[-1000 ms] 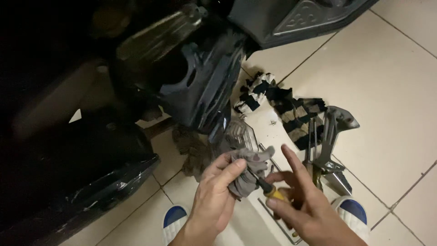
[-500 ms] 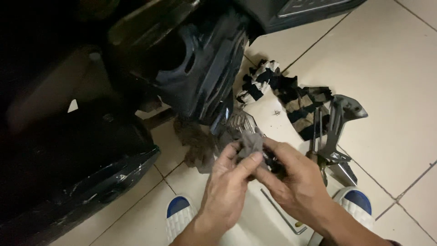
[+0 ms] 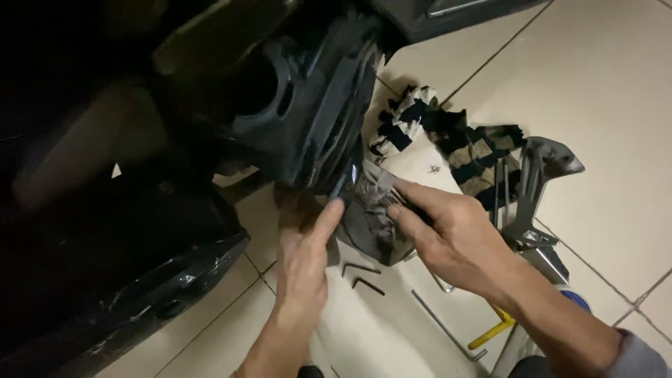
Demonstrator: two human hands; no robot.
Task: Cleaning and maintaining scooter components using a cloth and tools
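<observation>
Two hands work on a crumpled grey rag beneath a black plastic vehicle panel.
Right hand (image 3: 455,234) pinches the grey rag (image 3: 374,224); left hand (image 3: 304,248), fingers extended together, touches its left edge beside the black panel (image 3: 308,112).

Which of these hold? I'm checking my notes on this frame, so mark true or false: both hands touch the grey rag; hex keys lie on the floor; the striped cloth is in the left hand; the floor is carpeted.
1. Both hands touch the grey rag. True: the left hand and right hand meet at it, beside the dark part.
2. Hex keys lie on the floor. True: several bent ones lie below the hands.
3. The striped cloth is in the left hand. False: it lies on the floor beyond the right hand, held by neither.
4. The floor is carpeted. False: it is pale tile with visible joints.
</observation>
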